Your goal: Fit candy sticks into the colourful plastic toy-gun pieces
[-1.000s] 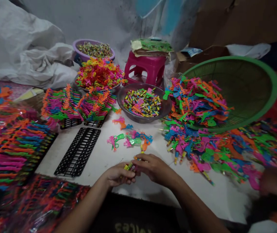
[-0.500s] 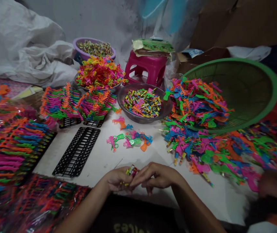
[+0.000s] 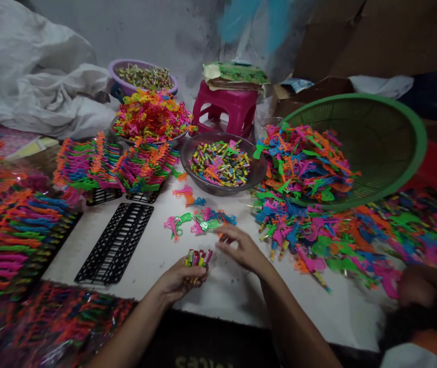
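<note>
My left hand (image 3: 180, 278) holds a small bundle of wrapped candy sticks (image 3: 197, 257), their ends pointing up, near the front edge of the white table (image 3: 157, 253). My right hand (image 3: 241, 248) is stretched forward with its fingers apart, empty, its fingertips at a little cluster of bright plastic toy pieces (image 3: 199, 222) lying loose on the table. Just behind that cluster stands a dark bowl (image 3: 260, 171) filled with more wrapped candy sticks.
An empty black rack (image 3: 116, 243) lies left of my hands; filled racks (image 3: 114, 168) of coloured toys stand behind it. A tilted green basket (image 3: 379, 138) spills a big toy heap (image 3: 306, 174) at right. A pink stool (image 3: 226, 107), purple bowl (image 3: 113, 69) and another person's hand (image 3: 413, 283) are nearby.
My right hand has left the candy bundle and reached forward to the loose toy pieces. My left hand keeps the bundle, now raised with its ends up.
</note>
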`<state>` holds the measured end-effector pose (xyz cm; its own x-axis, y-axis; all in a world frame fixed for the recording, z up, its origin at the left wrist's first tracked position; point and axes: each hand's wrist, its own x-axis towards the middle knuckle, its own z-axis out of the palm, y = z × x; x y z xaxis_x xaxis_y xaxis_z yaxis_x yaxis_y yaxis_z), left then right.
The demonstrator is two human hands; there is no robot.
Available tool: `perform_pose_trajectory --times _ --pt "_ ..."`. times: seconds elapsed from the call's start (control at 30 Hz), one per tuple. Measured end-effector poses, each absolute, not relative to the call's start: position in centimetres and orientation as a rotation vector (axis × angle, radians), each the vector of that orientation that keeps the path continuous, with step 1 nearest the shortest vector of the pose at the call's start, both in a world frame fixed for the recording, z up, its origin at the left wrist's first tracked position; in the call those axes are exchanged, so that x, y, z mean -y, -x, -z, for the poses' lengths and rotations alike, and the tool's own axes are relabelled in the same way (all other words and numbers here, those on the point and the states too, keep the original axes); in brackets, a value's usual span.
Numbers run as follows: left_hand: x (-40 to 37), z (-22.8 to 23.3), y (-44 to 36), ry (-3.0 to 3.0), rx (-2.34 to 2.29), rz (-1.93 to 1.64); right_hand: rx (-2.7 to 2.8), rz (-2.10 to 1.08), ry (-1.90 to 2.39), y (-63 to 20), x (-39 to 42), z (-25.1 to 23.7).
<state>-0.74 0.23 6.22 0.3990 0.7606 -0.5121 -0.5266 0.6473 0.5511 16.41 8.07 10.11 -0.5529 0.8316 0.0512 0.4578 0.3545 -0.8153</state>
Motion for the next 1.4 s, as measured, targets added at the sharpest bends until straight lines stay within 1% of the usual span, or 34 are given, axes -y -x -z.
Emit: perform_pose_trajectory --times 0.1,0.13,0.17,0.27,0.37,0.43,0.47,0.53,0.6,0.63,0.7,0.77,0.8,0.87,0.93,1.0,1.03,1.1,1.17,1.4 --pt "-0.5 -6.4 0.7 -0.261 -0.978 -0.925 1.955 -0.568 1.702 -16.7 -11.3 -7.3" --pt "-0.6 -6.5 0.7 -0.22 -1.018 -0.959 1.933 -0.481 1.806 -16.9 -12.1 -6.5" --pt "-0.6 -6.5 0.7 -0.178 -1.043 -0.984 1.925 -0.464 1.867 -17.1 -12.6 -6.0" --pt "-0.4 -6.8 1.0 -0.108 -1.055 -0.996 1.822 -0.572 1.896 -17.7 -12.4 -5.8" --pt "-0.1 -6.7 1.3 -0.126 -1.044 -0.954 1.763 -0.448 1.881 -18.0 -10.4 -7.0" --pt "-0.1 -6.5 1.2 -0.152 -1.005 -0.96 1.908 -0.396 1.848 -17.8 -8.9 -7.6" --pt "-0.2 -6.4 1.1 -0.164 -0.975 -0.972 2.02 -0.461 1.803 -17.7 -8.3 -7.7" --pt "-0.4 -6.2 0.9 -0.198 -0.928 -1.003 2.166 -0.73 1.667 -17.8 -7.6 -7.5" --pt "-0.5 -6.1 0.8 -0.253 -0.944 -1.028 2.113 -0.913 1.606 -18.5 -7.5 -7.1" --pt "-0.5 -6.1 0.9 -0.282 -0.977 -1.035 2.052 -0.909 1.638 -19.0 -7.7 -6.9" --pt "-0.4 -5.9 0.9 -0.328 -1.061 -1.052 1.997 -0.778 1.757 -20.0 -8.0 -6.5" --pt "-0.1 -5.7 0.9 -0.36 -1.139 -1.071 2.062 -0.673 1.817 -20.6 -8.3 -6.0" --pt "0.0 -5.6 0.8 -0.381 -1.166 -1.085 2.093 -0.688 1.817 -20.7 -8.3 -5.8" --pt "0.1 -5.4 0.5 -0.435 -1.19 -1.123 2.026 -0.858 1.786 -20.3 -8.0 -5.5" --pt "0.2 -5.4 0.0 -0.486 -1.184 -1.158 1.781 -1.137 1.702 -19.3 -7.5 -5.4" --pt "0.3 -5.7 -0.3 -0.523 -1.182 -1.179 1.502 -1.363 1.531 -17.9 -6.7 -5.8" --pt "0.3 -5.9 -0.4 -0.539 -1.188 -1.186 1.396 -1.42 1.431 -17.0 -6.2 -6.1" --pt "0.4 -6.4 -0.6 -0.572 -1.21 -1.204 1.268 -1.436 1.272 -15.4 -5.2 -6.7" --pt "0.4 -6.9 -0.6 -0.612 -1.232 -1.226 1.213 -1.387 1.206 -14.0 -4.5 -7.2" --pt "0.5 -7.8 0.0 -0.729 -1.298 -1.283 1.234 -1.277 1.229 -12.8 -3.8 -7.3"
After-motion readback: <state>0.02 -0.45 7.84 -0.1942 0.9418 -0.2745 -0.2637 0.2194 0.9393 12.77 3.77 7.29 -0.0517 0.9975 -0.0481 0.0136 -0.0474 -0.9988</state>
